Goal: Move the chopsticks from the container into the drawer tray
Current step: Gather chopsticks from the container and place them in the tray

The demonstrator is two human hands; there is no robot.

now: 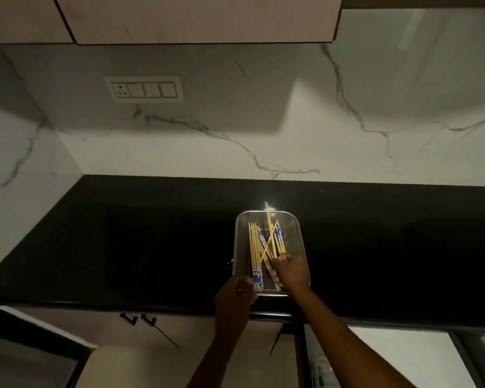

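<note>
**Q:** What stage of the transfer is reached?

**A:** An early stage is judged. On the black countertop (123, 247) the container (236, 242) is set near the front edge, and it is seen to be well stocked. The chopsticks (254, 245) are inside it: one group is laid in parallel along the left side, and others are crossed over the middle, with one tip raised past the far rim. The drawer tray cannot be identified with certainty in the dim lower area, so no delivered sticks can be confirmed. Almost the whole load is taken as still to be moved.

**Q:** How are the hands engaged?

**A:** The right hand (290, 271) is placed inside the near right part of the container. Its fingers (277, 266) are curled tightly round several crossed chopsticks. The left hand (237, 292) is held at the near left corner. Its fingers (248, 284) are curled narrowly there; whether the rim is gripped or merely touched cannot be told.
</note>
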